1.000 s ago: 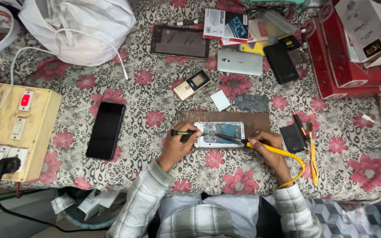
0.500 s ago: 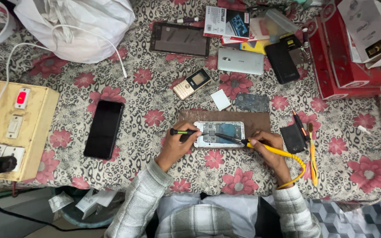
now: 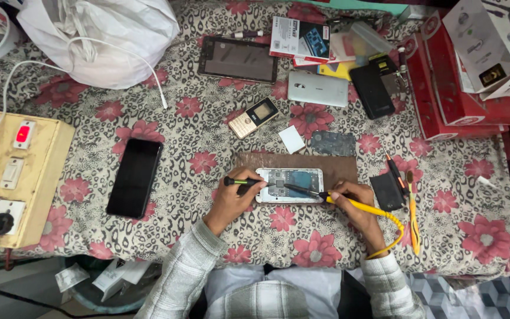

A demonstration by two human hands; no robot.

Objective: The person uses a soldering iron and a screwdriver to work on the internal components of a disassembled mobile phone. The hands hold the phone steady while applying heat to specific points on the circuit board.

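From my feed, left to right: boxy yellow switchboard (image 3: pixel 13 177) at the table's edge, then a glossy black phone (image 3: pixel 134 177) flat on the floral cloth (image 3: pixel 208 136). Crumpled white bag (image 3: pixel 98 35) above. Small gold keypad phone (image 3: pixel 254 117) lies tilted near centre. Left hand (image 3: pixel 236 198) is curled tight around a green-banded tool (image 3: pixel 244 181), tip at the opened phone (image 3: pixel 289 185), which lies face-down on a brown board (image 3: pixel 340 165) in the middle. Right hand (image 3: pixel 352 204) pinches a yellow-handled iron (image 3: pixel 361 208), dark tip on the phone's exposed insides; exact contact spot too small to tell. Hands apart, phone between them. Red boxes (image 3: pixel 444 112) stacked far right.
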